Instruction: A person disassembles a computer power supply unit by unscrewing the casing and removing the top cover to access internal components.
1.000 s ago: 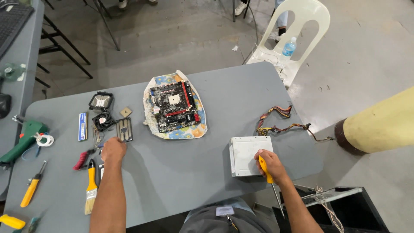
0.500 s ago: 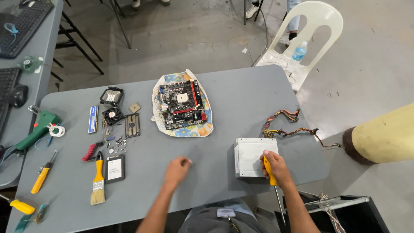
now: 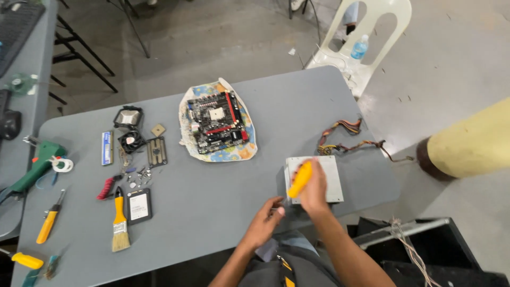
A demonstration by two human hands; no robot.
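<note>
My right hand is clamped on a yellow-handled screwdriver over the grey power supply box near the table edge. My left hand sits just beside the box's near-left corner, fingers loosely curled, pinching something too small to tell.

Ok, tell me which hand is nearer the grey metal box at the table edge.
Right. The right hand holds a yellow-handled screwdriver and lies over the grey metal box, at its near left corner. The left hand is lower left of the box, beside it.
</note>
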